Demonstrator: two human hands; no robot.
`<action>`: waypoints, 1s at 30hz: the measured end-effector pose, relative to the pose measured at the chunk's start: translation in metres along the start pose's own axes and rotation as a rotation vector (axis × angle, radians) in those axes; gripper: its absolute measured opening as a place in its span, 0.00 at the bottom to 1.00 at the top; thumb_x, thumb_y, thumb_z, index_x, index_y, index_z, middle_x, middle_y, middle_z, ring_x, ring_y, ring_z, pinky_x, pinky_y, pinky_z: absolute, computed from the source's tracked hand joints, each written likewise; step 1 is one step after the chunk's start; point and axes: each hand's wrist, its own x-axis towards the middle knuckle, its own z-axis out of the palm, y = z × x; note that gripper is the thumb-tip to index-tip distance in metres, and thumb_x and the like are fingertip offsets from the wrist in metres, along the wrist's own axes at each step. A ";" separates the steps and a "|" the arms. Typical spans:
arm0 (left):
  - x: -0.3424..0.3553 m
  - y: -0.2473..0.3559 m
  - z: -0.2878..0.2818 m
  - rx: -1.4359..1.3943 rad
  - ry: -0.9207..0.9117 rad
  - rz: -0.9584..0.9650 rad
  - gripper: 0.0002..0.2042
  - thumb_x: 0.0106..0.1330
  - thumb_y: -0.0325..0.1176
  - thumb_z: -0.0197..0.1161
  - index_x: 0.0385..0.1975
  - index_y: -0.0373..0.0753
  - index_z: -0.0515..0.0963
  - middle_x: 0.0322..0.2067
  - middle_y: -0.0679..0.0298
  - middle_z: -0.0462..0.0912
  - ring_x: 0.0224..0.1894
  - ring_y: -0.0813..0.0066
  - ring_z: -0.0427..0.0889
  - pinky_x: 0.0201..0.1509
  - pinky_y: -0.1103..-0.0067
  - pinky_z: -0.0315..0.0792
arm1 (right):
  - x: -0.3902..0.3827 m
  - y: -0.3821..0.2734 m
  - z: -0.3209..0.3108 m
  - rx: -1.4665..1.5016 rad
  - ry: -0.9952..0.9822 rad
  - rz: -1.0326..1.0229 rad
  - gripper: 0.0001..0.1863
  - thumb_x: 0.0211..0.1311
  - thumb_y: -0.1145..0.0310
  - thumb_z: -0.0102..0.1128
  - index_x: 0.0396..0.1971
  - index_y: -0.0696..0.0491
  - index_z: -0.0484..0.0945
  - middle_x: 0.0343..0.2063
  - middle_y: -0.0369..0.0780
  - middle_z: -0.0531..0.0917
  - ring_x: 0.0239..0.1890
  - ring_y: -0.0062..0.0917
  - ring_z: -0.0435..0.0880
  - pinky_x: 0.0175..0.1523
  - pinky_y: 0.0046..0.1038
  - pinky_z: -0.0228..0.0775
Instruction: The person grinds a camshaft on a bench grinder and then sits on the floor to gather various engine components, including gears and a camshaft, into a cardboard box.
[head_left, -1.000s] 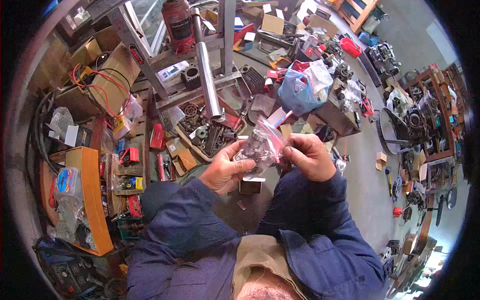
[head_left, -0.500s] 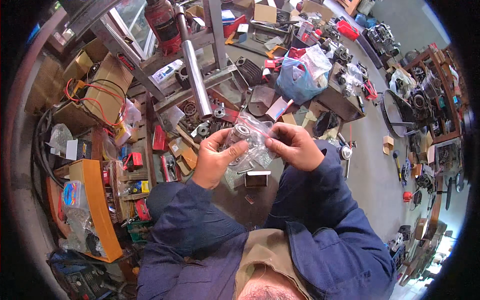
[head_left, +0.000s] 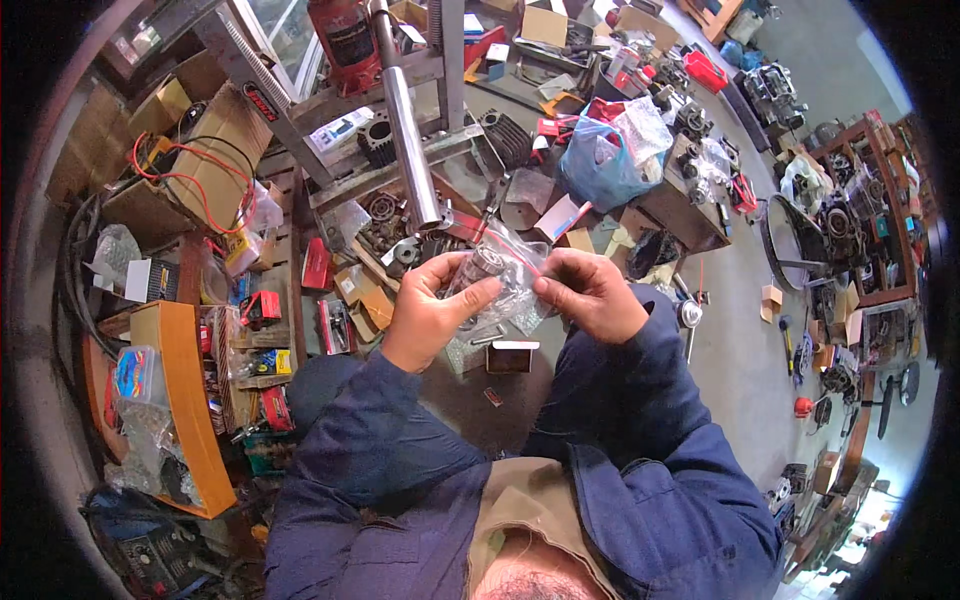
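My left hand is closed around a shiny metal part with a ball bearing at its upper end, thumb pressed across it. A clear zip bag with a red closure strip lies against the part. Whether the bearing part is inside the bag or behind it, I cannot tell. My right hand pinches the bag's right edge between thumb and fingers. Below the hands, a small open box sits beside a metal pin and some bubble wrap.
A press frame with a long steel tube stands ahead, and a red jack is behind it. A blue plastic bag sits to the right of it. Boxes and parts crowd the pallet at left; an orange-edged tray is nearer.
The view has shifted slightly, so the surroundings sit a little differently. Both hands keep their grip on the bearing part and bag, with hardly any movement.
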 end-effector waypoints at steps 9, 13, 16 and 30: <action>0.001 -0.006 -0.002 0.117 -0.007 0.043 0.17 0.58 0.33 0.74 0.44 0.32 0.81 0.36 0.66 0.84 0.36 0.84 0.80 0.42 0.83 0.75 | 0.006 0.006 0.007 -0.119 0.133 -0.028 0.09 0.65 0.69 0.65 0.35 0.59 0.78 0.25 0.28 0.75 0.29 0.09 0.69 0.31 0.17 0.62; 0.000 -0.008 -0.005 0.136 -0.004 0.051 0.17 0.58 0.32 0.74 0.45 0.32 0.80 0.36 0.66 0.85 0.37 0.84 0.80 0.42 0.83 0.75 | 0.005 0.006 0.009 -0.047 0.120 -0.086 0.08 0.64 0.69 0.65 0.36 0.58 0.78 0.27 0.28 0.77 0.30 0.08 0.70 0.33 0.16 0.63; -0.001 -0.005 -0.003 0.140 -0.011 0.058 0.18 0.58 0.32 0.74 0.45 0.32 0.80 0.36 0.66 0.85 0.37 0.84 0.81 0.42 0.83 0.75 | 0.005 -0.004 0.012 0.078 0.102 -0.049 0.09 0.64 0.70 0.65 0.37 0.59 0.78 0.29 0.29 0.78 0.32 0.09 0.72 0.36 0.16 0.64; -0.003 -0.001 -0.001 0.195 0.006 0.103 0.18 0.57 0.32 0.74 0.45 0.32 0.80 0.35 0.66 0.84 0.35 0.84 0.80 0.41 0.83 0.75 | 0.002 -0.003 0.016 0.158 0.169 -0.031 0.09 0.66 0.71 0.64 0.40 0.60 0.77 0.33 0.32 0.80 0.37 0.13 0.75 0.43 0.19 0.68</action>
